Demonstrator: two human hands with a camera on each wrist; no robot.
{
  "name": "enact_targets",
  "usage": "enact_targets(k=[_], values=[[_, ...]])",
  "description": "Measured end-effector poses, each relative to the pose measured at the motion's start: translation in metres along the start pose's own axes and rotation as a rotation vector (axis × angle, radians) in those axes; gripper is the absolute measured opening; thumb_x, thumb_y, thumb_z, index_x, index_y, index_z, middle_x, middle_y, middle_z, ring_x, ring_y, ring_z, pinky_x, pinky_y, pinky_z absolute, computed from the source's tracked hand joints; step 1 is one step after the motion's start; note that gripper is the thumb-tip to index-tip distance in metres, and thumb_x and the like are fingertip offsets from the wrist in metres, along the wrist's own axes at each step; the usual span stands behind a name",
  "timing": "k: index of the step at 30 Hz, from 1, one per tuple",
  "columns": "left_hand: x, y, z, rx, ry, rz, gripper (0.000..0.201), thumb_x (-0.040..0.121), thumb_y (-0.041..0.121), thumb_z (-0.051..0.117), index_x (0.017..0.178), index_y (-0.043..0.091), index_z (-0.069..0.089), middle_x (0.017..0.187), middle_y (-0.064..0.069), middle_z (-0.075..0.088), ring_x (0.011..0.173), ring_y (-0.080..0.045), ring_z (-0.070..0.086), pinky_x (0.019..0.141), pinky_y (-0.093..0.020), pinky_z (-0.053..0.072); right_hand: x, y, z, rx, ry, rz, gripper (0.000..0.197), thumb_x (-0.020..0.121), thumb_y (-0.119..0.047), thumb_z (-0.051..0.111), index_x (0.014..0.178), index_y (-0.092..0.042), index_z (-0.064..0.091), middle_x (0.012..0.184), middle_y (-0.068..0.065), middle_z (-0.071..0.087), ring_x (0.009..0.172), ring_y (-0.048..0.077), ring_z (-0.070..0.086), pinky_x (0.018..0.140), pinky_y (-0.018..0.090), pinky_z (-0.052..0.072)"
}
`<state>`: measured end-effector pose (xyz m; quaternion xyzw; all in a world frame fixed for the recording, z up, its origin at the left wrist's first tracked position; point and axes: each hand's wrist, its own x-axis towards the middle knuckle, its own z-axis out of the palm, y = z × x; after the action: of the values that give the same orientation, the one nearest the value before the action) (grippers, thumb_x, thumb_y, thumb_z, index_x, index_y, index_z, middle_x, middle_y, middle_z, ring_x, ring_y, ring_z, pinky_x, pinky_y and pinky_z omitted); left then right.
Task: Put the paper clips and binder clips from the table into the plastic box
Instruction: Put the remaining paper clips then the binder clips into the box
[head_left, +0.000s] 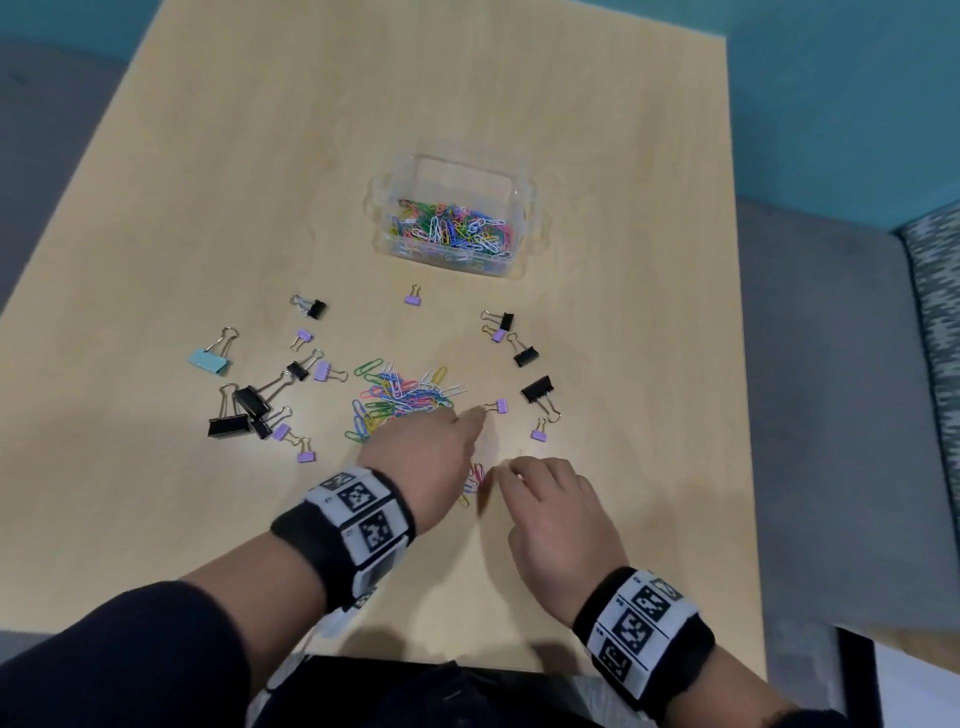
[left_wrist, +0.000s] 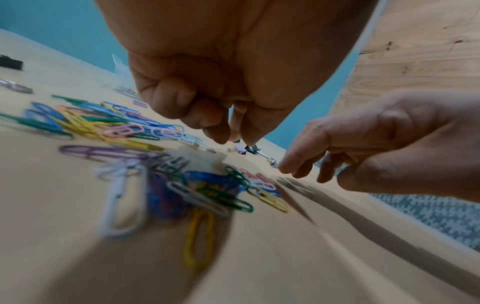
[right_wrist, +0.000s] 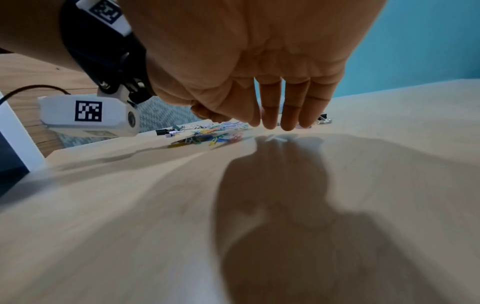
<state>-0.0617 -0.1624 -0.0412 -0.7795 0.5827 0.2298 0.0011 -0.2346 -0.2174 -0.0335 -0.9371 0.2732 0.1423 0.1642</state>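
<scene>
A clear plastic box (head_left: 522, 218) at mid-table holds many coloured paper clips. Nearer me lies a loose pile of paper clips (head_left: 402, 395) (left_wrist: 109, 127). My left hand (head_left: 475, 415) hovers over its near right edge, fingers curled (left_wrist: 215, 131) with thumb and forefinger drawn together; nothing shows between them. Its forefinger tip is just short of a small purple binder clip (head_left: 501, 406). My right hand (head_left: 511, 470) (right_wrist: 275, 125) stands with straight fingertips (left_wrist: 285, 169) down on the table beside a few stray paper clips (head_left: 475, 480) (left_wrist: 259, 185).
Black and purple binder clips (head_left: 249, 405) lie scattered left of the pile, with a light blue one (head_left: 210, 359) farthest left. More black (head_left: 537, 389) and purple clips (head_left: 539, 434) lie to the right. The table's right edge (head_left: 748, 415) drops to a grey floor.
</scene>
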Motion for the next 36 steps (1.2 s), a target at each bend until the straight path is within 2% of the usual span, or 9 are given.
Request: enact_targets(k=[4, 8, 11, 14, 17, 24, 29, 32, 36], values=[[-0.036, -0.028, -0.002, -0.026, 0.099, 0.029, 0.016, 0.084, 0.021, 0.047, 0.092, 0.017, 0.06, 0.073, -0.001, 0.051, 0.064, -0.028, 0.055, 0.044, -0.033, 0.041, -0.002, -0.005, 0.005, 0.022, -0.026, -0.039, 0.056, 0.067, -0.016, 0.034, 0.12, -0.013, 0.053, 0.115, 0.003, 0.055, 0.092, 0.028, 0.049, 0.073, 0.038, 0.049], [-0.074, -0.044, 0.006, 0.007, 0.057, 0.11, 0.008, 0.079, 0.023, 0.05, 0.073, 0.02, 0.053, 0.068, 0.001, 0.049, 0.056, -0.025, 0.052, 0.039, -0.028, 0.033, 0.011, -0.025, 0.011, 0.025, -0.039, -0.119, 0.055, 0.07, -0.017, 0.036, 0.122, -0.01, 0.053, 0.114, 0.006, 0.055, 0.091, 0.029, 0.049, 0.072, 0.04, 0.05], [-0.087, -0.042, 0.023, 0.07, -0.007, 0.211, 0.011, 0.082, 0.027, 0.048, 0.083, 0.022, 0.058, 0.081, 0.003, 0.051, 0.067, -0.021, 0.052, 0.048, -0.033, 0.046, 0.028, -0.038, 0.004, 0.056, -0.037, -0.139, 0.047, 0.072, -0.017, 0.045, 0.118, -0.013, 0.052, 0.116, 0.005, 0.053, 0.094, 0.029, 0.048, 0.074, 0.04, 0.048], [-0.093, -0.045, 0.028, 0.061, 0.044, 0.287, 0.011, 0.078, 0.022, 0.05, 0.082, 0.02, 0.059, 0.083, 0.002, 0.052, 0.068, -0.021, 0.048, 0.053, -0.033, 0.045, 0.024, -0.04, 0.002, 0.097, -0.018, -0.157, 0.024, 0.072, -0.016, 0.041, 0.094, -0.017, 0.05, 0.098, 0.005, 0.052, 0.081, 0.028, 0.048, 0.064, 0.04, 0.048], [-0.092, -0.038, 0.034, 0.053, 0.055, 0.323, 0.018, 0.076, 0.024, 0.047, 0.086, 0.019, 0.061, 0.089, 0.0, 0.055, 0.074, -0.023, 0.05, 0.059, -0.033, 0.049, 0.01, -0.039, 0.014, 0.092, -0.084, -0.224, 0.018, 0.071, -0.013, 0.045, 0.088, -0.017, 0.046, 0.094, 0.006, 0.051, 0.079, 0.028, 0.048, 0.065, 0.041, 0.049], [-0.067, -0.047, 0.015, -0.057, 0.219, 0.076, 0.01, 0.08, 0.017, 0.05, 0.086, 0.015, 0.058, 0.099, -0.007, 0.056, 0.084, -0.027, 0.048, 0.062, -0.038, 0.049, 0.047, -0.049, 0.001, 0.163, -0.008, -0.145, 0.026, 0.073, -0.015, 0.039, 0.095, -0.014, 0.052, 0.103, 0.007, 0.052, 0.089, 0.029, 0.049, 0.069, 0.038, 0.048], [-0.026, -0.056, -0.001, 0.012, 0.183, -0.058, 0.053, 0.08, 0.014, 0.051, 0.132, 0.005, 0.043, 0.135, -0.021, 0.044, 0.112, -0.038, 0.045, 0.088, -0.048, 0.047, 0.068, -0.046, -0.012, 0.227, 0.064, 0.037, 0.039, 0.079, -0.009, 0.049, 0.118, -0.016, 0.049, 0.117, 0.005, 0.043, 0.102, 0.026, 0.043, 0.073, 0.036, 0.047], [-0.007, -0.054, -0.011, 0.121, 0.113, -0.086, 0.05, 0.078, 0.017, 0.037, 0.126, 0.006, 0.044, 0.124, -0.015, 0.051, 0.105, -0.033, 0.047, 0.085, -0.043, 0.043, 0.088, -0.054, -0.016, 0.135, 0.053, 0.019, 0.047, 0.077, -0.009, 0.048, 0.124, -0.014, 0.047, 0.117, 0.007, 0.045, 0.098, 0.029, 0.042, 0.079, 0.041, 0.045], [-0.015, -0.054, -0.012, 0.14, 0.11, -0.05, 0.035, 0.077, 0.018, 0.048, 0.11, 0.013, 0.056, 0.1, -0.006, 0.06, 0.091, -0.028, 0.051, 0.075, -0.039, 0.043, 0.097, -0.06, -0.018, -0.012, 0.028, -0.011, 0.046, 0.078, -0.011, 0.047, 0.125, -0.012, 0.047, 0.117, 0.009, 0.049, 0.095, 0.031, 0.043, 0.077, 0.041, 0.042]])
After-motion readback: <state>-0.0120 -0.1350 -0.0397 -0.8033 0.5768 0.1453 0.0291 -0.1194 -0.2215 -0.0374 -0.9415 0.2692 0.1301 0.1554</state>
